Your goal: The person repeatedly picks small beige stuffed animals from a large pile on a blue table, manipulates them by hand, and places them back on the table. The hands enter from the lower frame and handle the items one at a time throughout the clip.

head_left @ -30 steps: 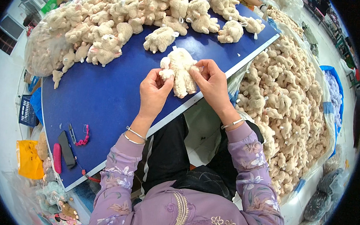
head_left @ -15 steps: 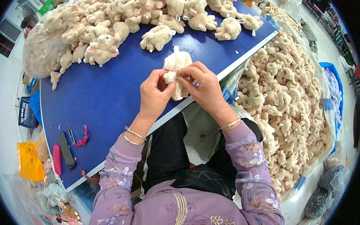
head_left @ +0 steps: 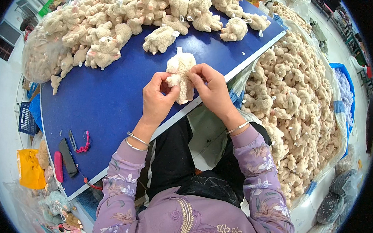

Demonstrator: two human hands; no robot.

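Observation:
A small cream plush toy (head_left: 184, 72) with a white tag on top is held over the near edge of the blue table (head_left: 110, 107). My left hand (head_left: 159, 93) pinches its lower left part between thumb and fingers. My right hand (head_left: 210, 84) has its fingertips closed on the toy's right side. Whether a thread or needle is between those fingers is too small to tell. Beyond my hands, a single plush toy (head_left: 160, 40) lies on the tabletop, close to the big heap of similar cream toys (head_left: 116, 9).
A large open sack of cream plush toys (head_left: 293, 110) stands to the right of the table. At the table's left corner lie a pink case (head_left: 58, 167), a dark grey bar (head_left: 67, 157), thread snips (head_left: 72, 139) and pink cord (head_left: 83, 142). A blue crate (head_left: 27, 118) stands farther left.
My right fingers have shifted up and now grip the toy's side, uncovering more of its front. A small blue item seen by the right fingers before is out of sight. My left hand keeps its pinch.

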